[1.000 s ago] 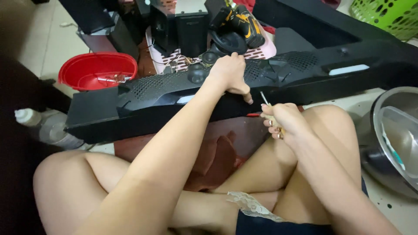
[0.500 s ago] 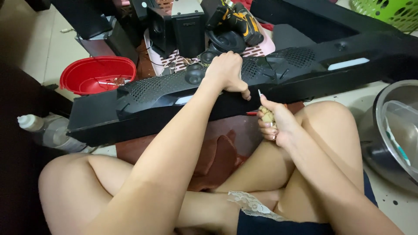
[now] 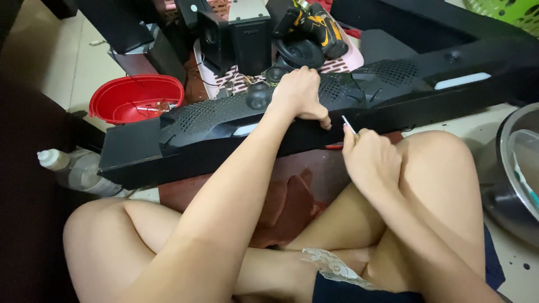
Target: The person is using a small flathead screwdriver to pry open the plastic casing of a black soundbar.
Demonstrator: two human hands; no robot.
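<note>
— What are you working on there?

— I am steadying the long black plastic speaker bar [image 3: 224, 120] with the perforated grille; it is lying across my crossed legs, its left end hanging over the tiled floor [image 3: 67, 67] and its right end running off toward the far right corner of the floor. My left hand [image 3: 300, 92] is curling over its top edge, fingers wrapped down the near face, gripping the bar itself.

— And the other hand?

— My right hand [image 3: 370, 160] is closing tightly around a thin screwdriver with a red handle [image 3: 343, 133]; its metal tip is pointing up at the bar's lower near edge, just beside my left fingertips.

— How are you keeping it neat?

— I am judging that the tip needs to be sitting square before I am turning, and that my left hand should be pressing down so the bar is not rocking on my knees.

— What is around you?

— Beyond the bar, a red plastic basin [image 3: 135, 98] is sitting on the floor at the left, a yellow and black cordless drill [image 3: 311, 25] is lying further back, and a steel bowl [image 3: 519, 174] is standing at the right edge.
</note>
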